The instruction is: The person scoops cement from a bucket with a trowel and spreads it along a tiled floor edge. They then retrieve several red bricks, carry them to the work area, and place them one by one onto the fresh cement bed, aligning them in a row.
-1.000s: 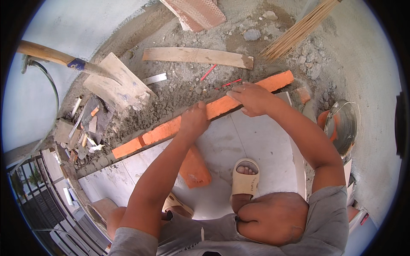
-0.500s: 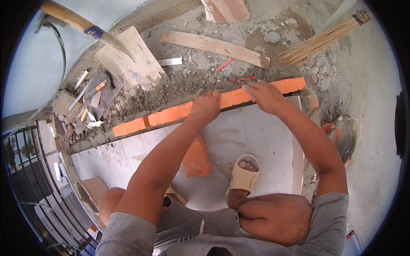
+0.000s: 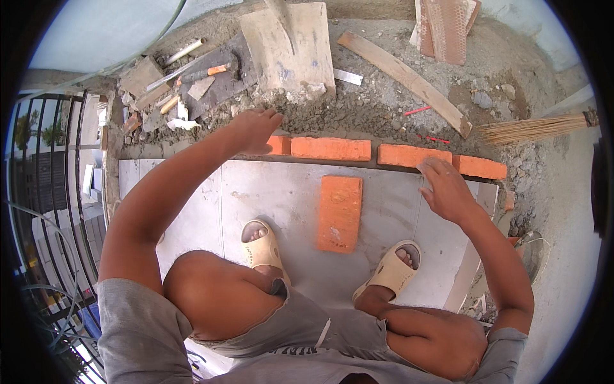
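Several orange bricks (image 3: pixel 330 148) stand in a row on mortar along the tiled step's far edge, with a gap near the row's middle. My left hand (image 3: pixel 257 130) is at the row's left end, thumb apart from the fingers; it hides part of the leftmost brick (image 3: pixel 279 145). My right hand (image 3: pixel 446 191) is open, its fingertips at the near face of the right-hand bricks, around the joint between two of them. Whether either hand presses on a brick is hard to tell. A loose brick (image 3: pixel 340 214) lies flat on the pale tiles (image 3: pixel 275 185) between my feet.
Beyond the row lie rough mortar, a shovel (image 3: pixel 284 48), a wooden strip (image 3: pixel 406 80) and a straw broom (image 3: pixel 537 130). A hammer (image 3: pixel 204 73) rests among scraps at the far left. Metal railings (image 3: pixel 61 166) stand left; a plastered wall (image 3: pixel 566 211) bounds the right.
The view has shifted left. My hands have moved apart from the row's middle, the left to its left end, the right to the near side. The loose brick now shows fully.
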Demonstrator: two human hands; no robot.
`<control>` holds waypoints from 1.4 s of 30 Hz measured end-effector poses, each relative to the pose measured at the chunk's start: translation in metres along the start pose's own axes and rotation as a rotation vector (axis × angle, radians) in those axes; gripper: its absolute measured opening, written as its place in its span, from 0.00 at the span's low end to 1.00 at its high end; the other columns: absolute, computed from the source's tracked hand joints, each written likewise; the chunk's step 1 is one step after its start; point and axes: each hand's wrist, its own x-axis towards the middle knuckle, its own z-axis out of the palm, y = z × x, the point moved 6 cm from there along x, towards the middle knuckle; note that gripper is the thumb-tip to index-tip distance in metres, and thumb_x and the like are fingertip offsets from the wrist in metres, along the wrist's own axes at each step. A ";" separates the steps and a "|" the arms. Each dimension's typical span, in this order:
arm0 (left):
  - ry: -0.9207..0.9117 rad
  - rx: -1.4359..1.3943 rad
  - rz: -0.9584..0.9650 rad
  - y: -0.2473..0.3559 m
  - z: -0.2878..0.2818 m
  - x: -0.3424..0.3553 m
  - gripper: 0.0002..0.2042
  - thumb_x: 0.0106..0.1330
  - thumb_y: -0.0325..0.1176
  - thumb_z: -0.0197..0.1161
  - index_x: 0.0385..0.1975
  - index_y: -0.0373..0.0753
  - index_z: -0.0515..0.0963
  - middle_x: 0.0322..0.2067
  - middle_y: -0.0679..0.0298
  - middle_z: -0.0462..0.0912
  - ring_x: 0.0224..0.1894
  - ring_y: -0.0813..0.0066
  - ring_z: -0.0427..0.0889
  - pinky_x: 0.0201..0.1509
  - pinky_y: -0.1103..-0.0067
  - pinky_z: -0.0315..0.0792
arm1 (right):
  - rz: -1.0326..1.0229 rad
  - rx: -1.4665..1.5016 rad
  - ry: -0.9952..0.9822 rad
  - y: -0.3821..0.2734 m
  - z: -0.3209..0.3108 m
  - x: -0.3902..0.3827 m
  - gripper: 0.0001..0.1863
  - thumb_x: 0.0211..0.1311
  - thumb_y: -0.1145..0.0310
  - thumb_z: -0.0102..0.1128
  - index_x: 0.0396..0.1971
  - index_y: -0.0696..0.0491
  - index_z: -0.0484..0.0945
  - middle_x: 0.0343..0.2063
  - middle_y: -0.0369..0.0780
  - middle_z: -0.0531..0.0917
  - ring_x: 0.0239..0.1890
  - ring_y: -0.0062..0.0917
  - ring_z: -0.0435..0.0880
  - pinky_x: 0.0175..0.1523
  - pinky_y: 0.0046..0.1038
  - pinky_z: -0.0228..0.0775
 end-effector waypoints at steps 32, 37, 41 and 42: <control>0.198 -0.204 -0.245 -0.100 0.123 -0.047 0.46 0.50 0.41 0.74 0.69 0.39 0.55 0.62 0.56 0.67 0.66 0.57 0.65 0.72 0.63 0.57 | -0.077 -0.196 -0.302 -0.108 0.028 0.151 0.33 0.61 0.64 0.62 0.63 0.61 0.62 0.61 0.50 0.70 0.64 0.43 0.68 0.69 0.39 0.59; 0.294 -0.302 -0.209 -0.117 0.143 -0.046 0.31 0.52 0.29 0.69 0.58 0.36 0.67 0.54 0.53 0.73 0.61 0.54 0.71 0.64 0.65 0.67 | -0.264 -0.151 -0.275 -0.176 0.046 0.196 0.34 0.62 0.62 0.62 0.63 0.61 0.61 0.57 0.50 0.72 0.61 0.43 0.71 0.65 0.40 0.63; 0.223 -0.347 -0.241 -0.118 0.142 -0.032 0.20 0.52 0.21 0.63 0.48 0.36 0.72 0.46 0.53 0.77 0.53 0.54 0.77 0.54 0.65 0.74 | -0.314 -0.069 -0.289 -0.213 0.072 0.238 0.35 0.62 0.60 0.62 0.64 0.62 0.60 0.53 0.50 0.75 0.57 0.43 0.74 0.61 0.41 0.68; 0.225 -0.350 -0.236 -0.117 0.141 -0.033 0.19 0.53 0.21 0.62 0.47 0.35 0.72 0.46 0.53 0.78 0.53 0.53 0.78 0.53 0.65 0.75 | -0.276 -0.068 -0.337 -0.217 0.081 0.246 0.36 0.62 0.59 0.62 0.64 0.62 0.60 0.53 0.50 0.76 0.56 0.43 0.75 0.60 0.41 0.69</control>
